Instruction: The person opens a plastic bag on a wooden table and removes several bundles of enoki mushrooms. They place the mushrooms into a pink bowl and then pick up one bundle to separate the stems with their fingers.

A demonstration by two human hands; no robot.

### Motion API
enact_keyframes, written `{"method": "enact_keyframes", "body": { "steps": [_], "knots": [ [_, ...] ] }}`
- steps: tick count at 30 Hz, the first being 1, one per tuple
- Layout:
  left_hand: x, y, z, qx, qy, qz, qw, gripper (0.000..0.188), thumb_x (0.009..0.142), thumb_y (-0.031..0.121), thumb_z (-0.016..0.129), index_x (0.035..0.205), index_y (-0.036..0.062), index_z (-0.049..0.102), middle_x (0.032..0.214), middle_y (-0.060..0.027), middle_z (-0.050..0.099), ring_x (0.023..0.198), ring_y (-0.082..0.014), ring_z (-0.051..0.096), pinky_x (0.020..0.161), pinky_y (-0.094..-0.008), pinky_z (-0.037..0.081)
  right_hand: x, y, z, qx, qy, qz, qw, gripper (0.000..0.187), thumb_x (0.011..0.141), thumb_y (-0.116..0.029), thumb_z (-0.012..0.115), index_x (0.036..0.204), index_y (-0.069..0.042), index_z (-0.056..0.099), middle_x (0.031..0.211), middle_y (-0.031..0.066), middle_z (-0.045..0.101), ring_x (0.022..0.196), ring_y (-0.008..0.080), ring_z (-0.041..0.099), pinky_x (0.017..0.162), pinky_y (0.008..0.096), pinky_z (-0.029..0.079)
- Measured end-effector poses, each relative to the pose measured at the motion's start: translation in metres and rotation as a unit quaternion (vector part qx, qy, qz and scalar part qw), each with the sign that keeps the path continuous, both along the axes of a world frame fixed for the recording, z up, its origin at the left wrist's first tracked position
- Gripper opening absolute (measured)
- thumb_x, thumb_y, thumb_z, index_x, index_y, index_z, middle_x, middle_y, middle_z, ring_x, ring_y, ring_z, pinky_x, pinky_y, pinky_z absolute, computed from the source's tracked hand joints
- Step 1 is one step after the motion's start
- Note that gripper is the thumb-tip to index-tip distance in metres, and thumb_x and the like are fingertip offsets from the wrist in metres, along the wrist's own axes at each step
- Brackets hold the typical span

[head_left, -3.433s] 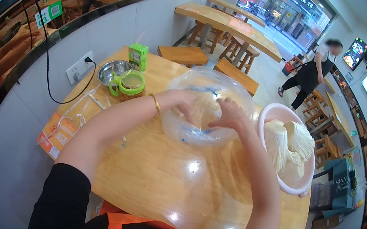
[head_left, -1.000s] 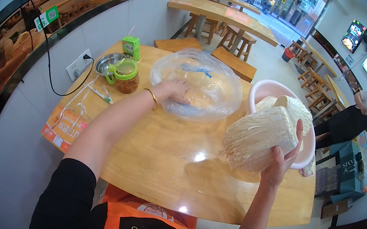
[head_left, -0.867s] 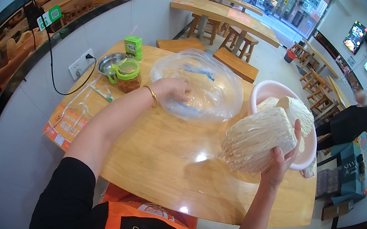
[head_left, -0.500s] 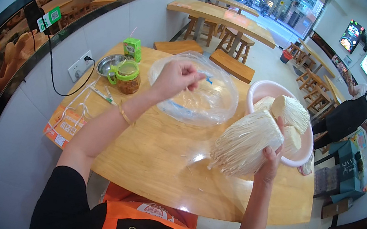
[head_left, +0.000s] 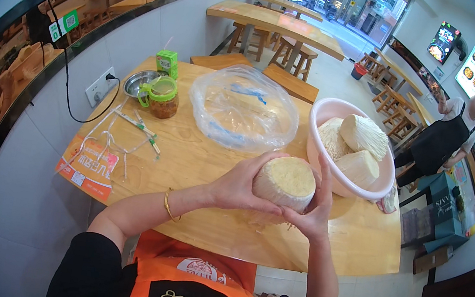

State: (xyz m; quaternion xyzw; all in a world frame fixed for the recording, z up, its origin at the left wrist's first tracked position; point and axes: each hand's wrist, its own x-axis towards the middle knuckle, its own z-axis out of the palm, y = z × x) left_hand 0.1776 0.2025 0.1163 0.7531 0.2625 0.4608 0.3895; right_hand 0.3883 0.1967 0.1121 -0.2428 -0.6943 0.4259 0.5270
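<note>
Between my two hands I grip a thick bunch of enoki mushrooms [head_left: 285, 182], its flat cut root end turned up toward me and its caps hanging low over the wooden table. My left hand [head_left: 245, 181] wraps its left side, and my right hand [head_left: 313, 206] closes round the right side, both thumbs meeting in front. Just beyond my right hand stands a pale pink basin [head_left: 390, 182] holding several more enoki bunches [head_left: 364, 137]. A clear plastic bag [head_left: 243, 109] with blue marks lies spread out beyond my left hand.
At the table's left stand a jar with a green lid [head_left: 162, 100], a metal bowl [head_left: 137, 82] and a green drink carton [head_left: 167, 63]. White ties [head_left: 108, 129] and an orange printed sheet [head_left: 87, 166] lie nearer. A person in a black apron [head_left: 445, 133] stands at the right.
My left hand has come down from above the plastic bag onto the enoki bunch. The bunch has turned from lying sideways to root end up and shifted left, away from the basin.
</note>
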Motion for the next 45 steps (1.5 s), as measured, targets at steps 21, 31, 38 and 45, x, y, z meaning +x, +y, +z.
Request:
{"method": "enact_keyframes", "body": {
  "steps": [21, 31, 38, 45],
  "knots": [
    [-0.037, -0.028, -0.015, 0.052, -0.017, 0.216, 0.975, 0.067, 0.083, 0.033, 0.076, 0.133, -0.0002, 0.046, 0.121, -0.0154, 0.060, 0.106, -0.0269, 0.063, 0.090, -0.0367, 0.052, 0.003, -0.034, 0.003, 0.576, -0.247, -0.175, 0.760, 0.043, 0.091, -0.011, 0.062, 0.130, -0.018, 0.046, 0.124, 0.0157, 0.062, 0.108, 0.0322, 0.060, 0.090, 0.0445, 0.053],
    [-0.023, -0.016, 0.004, -0.129, -0.035, -0.079, 0.988, 0.086, 0.077, 0.030, 0.083, 0.144, 0.0008, 0.038, 0.136, -0.0117, 0.054, 0.125, -0.0233, 0.053, 0.105, -0.0360, 0.042, -0.018, -0.029, 0.024, -0.086, 0.028, -0.011, 0.996, 0.110, 0.070, -0.009, 0.086, 0.153, 0.001, 0.015, 0.138, 0.0214, 0.048, 0.128, 0.0282, 0.051, 0.105, 0.0395, 0.044],
    [-0.018, -0.003, -0.026, -0.390, -0.181, -0.065, 0.901, 0.067, 0.082, 0.025, 0.079, 0.136, 0.0007, 0.047, 0.125, -0.0095, 0.059, 0.114, -0.0174, 0.059, 0.097, -0.0337, 0.049, -0.022, -0.004, 0.009, -0.217, -0.127, -0.011, 0.968, 0.100, 0.067, -0.019, 0.089, 0.146, 0.001, 0.031, 0.132, 0.0168, 0.054, 0.123, 0.0249, 0.054, 0.103, 0.0381, 0.045],
    [-0.018, -0.002, -0.036, -0.246, -0.090, 0.016, 0.965, 0.073, 0.077, 0.024, 0.084, 0.135, -0.0001, 0.046, 0.126, -0.0103, 0.059, 0.113, -0.0171, 0.060, 0.097, -0.0343, 0.050, -0.034, -0.005, -0.005, -0.212, -0.129, -0.027, 0.968, 0.086, 0.068, -0.015, 0.086, 0.140, -0.003, 0.041, 0.126, 0.0112, 0.058, 0.117, 0.0204, 0.057, 0.099, 0.0363, 0.047]
  ]
}}
